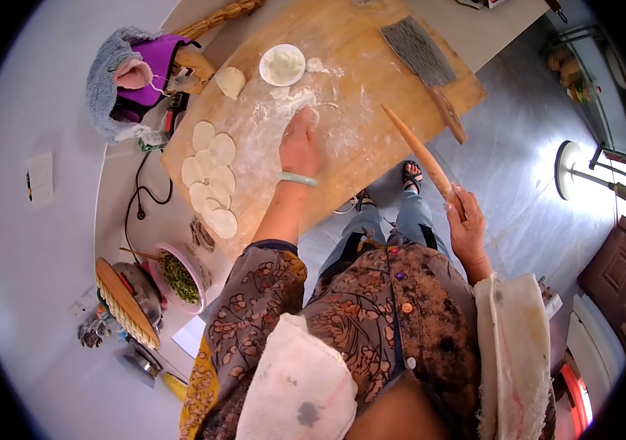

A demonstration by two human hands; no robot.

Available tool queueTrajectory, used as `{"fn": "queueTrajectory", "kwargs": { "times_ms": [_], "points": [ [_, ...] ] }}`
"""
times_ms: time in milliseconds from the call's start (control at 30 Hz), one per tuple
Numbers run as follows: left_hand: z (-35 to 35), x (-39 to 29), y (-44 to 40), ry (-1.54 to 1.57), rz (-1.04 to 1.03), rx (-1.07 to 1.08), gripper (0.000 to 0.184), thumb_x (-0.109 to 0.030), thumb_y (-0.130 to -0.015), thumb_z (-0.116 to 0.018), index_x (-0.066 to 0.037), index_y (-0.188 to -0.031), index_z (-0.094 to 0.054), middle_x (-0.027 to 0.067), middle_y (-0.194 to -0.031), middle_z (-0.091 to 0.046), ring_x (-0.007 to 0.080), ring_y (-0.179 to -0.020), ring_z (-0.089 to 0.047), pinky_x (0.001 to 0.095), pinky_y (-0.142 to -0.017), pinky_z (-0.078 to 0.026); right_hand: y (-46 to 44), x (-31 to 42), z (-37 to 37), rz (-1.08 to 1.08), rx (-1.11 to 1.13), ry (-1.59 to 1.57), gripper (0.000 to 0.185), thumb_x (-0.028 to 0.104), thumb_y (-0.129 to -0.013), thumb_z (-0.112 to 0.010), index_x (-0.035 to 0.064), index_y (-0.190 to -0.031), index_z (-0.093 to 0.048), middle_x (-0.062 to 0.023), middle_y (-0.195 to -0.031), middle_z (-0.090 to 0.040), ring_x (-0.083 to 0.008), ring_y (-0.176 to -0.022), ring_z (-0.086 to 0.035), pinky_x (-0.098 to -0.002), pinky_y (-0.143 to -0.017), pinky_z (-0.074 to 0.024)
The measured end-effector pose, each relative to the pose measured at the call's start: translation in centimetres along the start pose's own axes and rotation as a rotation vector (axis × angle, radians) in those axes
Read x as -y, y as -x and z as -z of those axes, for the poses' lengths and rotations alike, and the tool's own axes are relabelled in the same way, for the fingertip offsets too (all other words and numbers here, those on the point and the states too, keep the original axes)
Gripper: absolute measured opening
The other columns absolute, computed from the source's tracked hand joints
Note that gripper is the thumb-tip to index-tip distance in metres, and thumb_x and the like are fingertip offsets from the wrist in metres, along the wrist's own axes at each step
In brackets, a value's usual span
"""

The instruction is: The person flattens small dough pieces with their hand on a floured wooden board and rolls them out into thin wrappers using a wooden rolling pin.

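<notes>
My left hand, with a pale bangle at the wrist, is over the floured middle of the wooden board. Its fingers are close together, and a small pale piece, perhaps dough, shows at the fingertips. My right hand is wrapped round the thick end of a tapered rolling pin, which points up and left past the board's right edge. Several round dough wrappers lie overlapping at the board's left side. A lump of dough sits beside a white bowl of flour.
A cleaver lies at the board's right corner. Left of the board are a pink bowl of chopped greens, a black cord and a purple and blue cloth item. The floor shows at right.
</notes>
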State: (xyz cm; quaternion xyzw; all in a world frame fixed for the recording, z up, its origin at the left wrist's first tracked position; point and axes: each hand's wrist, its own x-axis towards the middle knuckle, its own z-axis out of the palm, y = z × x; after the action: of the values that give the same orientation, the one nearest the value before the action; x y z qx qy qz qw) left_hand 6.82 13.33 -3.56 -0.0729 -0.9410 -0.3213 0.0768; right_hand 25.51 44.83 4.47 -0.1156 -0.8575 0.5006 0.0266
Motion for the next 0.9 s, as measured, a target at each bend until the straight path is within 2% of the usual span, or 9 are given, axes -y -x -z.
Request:
{"fn": "queueTrajectory", "kwargs": {
  "times_ms": [67,200,433,567,633,733,833,867,900],
  "points": [
    [-0.5,-1.0,-0.4,0.11,0.098,0.053,0.048,0.005,-0.085,-0.053,-0.002,-0.132,-0.056,0.0209,-0.143,-0.053,0.038,-0.133,-0.049,0.0446,-0.112,-0.04,0.1,-0.2,0.0,-0.001,0.005,0.004,0.034,-0.001,-0.092,-0.061,-0.0017,-0.126,-0.058,-0.0122,-0.097,-0.059,-0.019,-0.083,-0.057,-0.0287,-0.075,-0.0476],
    [-2.4,-3.2,-1.7,-0.024,-0.077,0.157,0.048,0.002,-0.087,-0.052,0.003,-0.135,-0.05,0.0254,-0.148,-0.044,0.0415,-0.139,-0.04,0.0446,-0.118,-0.032,-0.1,0.0,-0.1,0.004,0.008,0.024,0.034,0.0,-0.092,-0.061,-0.0012,-0.126,-0.058,-0.0122,-0.098,-0.059,-0.0194,-0.083,-0.058,-0.029,-0.075,-0.0478],
    [0.3,-2.6,1.2,-0.043,-0.465,0.324,0.047,-0.013,-0.09,-0.061,-0.001,-0.135,-0.052,0.0199,-0.144,-0.049,0.0384,-0.136,-0.044,0.0484,-0.117,-0.032,-0.5,0.7,-0.3,-0.002,0.008,0.027,0.033,-0.001,-0.091,-0.062,-0.0016,-0.123,-0.061,-0.0146,-0.102,-0.063,-0.0236,-0.086,-0.063,-0.0307,-0.077,-0.0504],
    [3.8,-1.2,2.8,-0.078,-0.561,0.439,0.049,-0.018,-0.089,-0.064,-0.003,-0.133,-0.053,0.0183,-0.145,-0.049,0.0371,-0.136,-0.044,0.0501,-0.117,-0.031,-1.0,0.8,-0.9,-0.008,0.075,0.024,0.033,-0.001,-0.091,-0.062,-0.0014,-0.124,-0.061,-0.0153,-0.103,-0.064,-0.0264,-0.088,-0.064,-0.0312,-0.078,-0.0512],
    [5.1,-0.9,3.3,-0.097,-0.543,0.456,0.047,-0.02,-0.089,-0.064,-0.003,-0.132,-0.053,0.0187,-0.144,-0.048,0.0366,-0.136,-0.044,0.0518,-0.116,-0.031,-2.3,0.3,-2.0,0.134,0.104,0.048,0.034,0.0,-0.09,-0.063,-0.0001,-0.124,-0.062,-0.016,-0.106,-0.065,-0.0298,-0.09,-0.064,-0.0347,-0.079,-0.0521],
    [6.3,0.2,4.9,-0.127,-0.419,0.294,0.055,-0.026,-0.089,-0.065,-0.001,-0.136,-0.05,0.022,-0.148,-0.044,0.0388,-0.139,-0.041,0.0549,-0.117,-0.028,-5.5,-0.7,-4.0,0.383,0.143,0.208,0.035,0.004,-0.088,-0.066,0.0032,-0.123,-0.063,-0.015,-0.108,-0.066,-0.0332,-0.095,-0.063,-0.0401,-0.081,-0.0524],
    [7.3,0.4,6.6,-0.086,-0.262,-0.021,0.065,-0.032,-0.089,-0.065,0.002,-0.14,-0.045,0.026,-0.152,-0.039,0.0424,-0.141,-0.037,0.0571,-0.117,-0.026,-9.4,0.5,-5.9,0.622,0.236,0.357,0.036,0.007,-0.085,-0.067,0.0076,-0.121,-0.065,-0.0115,-0.11,-0.067,-0.0327,-0.099,-0.063,-0.0437,-0.083,-0.0515],
    [7.8,0.3,6.8,-0.129,-0.239,0.026,0.071,-0.033,-0.093,-0.062,0.007,-0.146,-0.037,0.0275,-0.156,-0.031,0.0444,-0.145,-0.029,0.0551,-0.12,-0.018,-10.6,1.1,-6.7,0.698,0.279,0.396,0.036,0.009,-0.084,-0.067,0.0092,-0.12,-0.065,-0.0101,-0.11,-0.067,-0.0321,-0.1,-0.062,-0.0446,-0.083,-0.051],
    [7.7,0.3,7.0,-0.193,-0.198,0.077,0.074,-0.037,-0.093,-0.061,0.007,-0.147,-0.036,0.0273,-0.157,-0.03,0.0441,-0.146,-0.027,0.0553,-0.12,-0.016,-11.9,1.3,-7.6,0.744,0.328,0.431,0.036,0.009,-0.084,-0.066,0.0101,-0.12,-0.065,-0.0089,-0.111,-0.066,-0.0314,-0.1,-0.062,-0.044,-0.084,-0.0507]
  ]
}}
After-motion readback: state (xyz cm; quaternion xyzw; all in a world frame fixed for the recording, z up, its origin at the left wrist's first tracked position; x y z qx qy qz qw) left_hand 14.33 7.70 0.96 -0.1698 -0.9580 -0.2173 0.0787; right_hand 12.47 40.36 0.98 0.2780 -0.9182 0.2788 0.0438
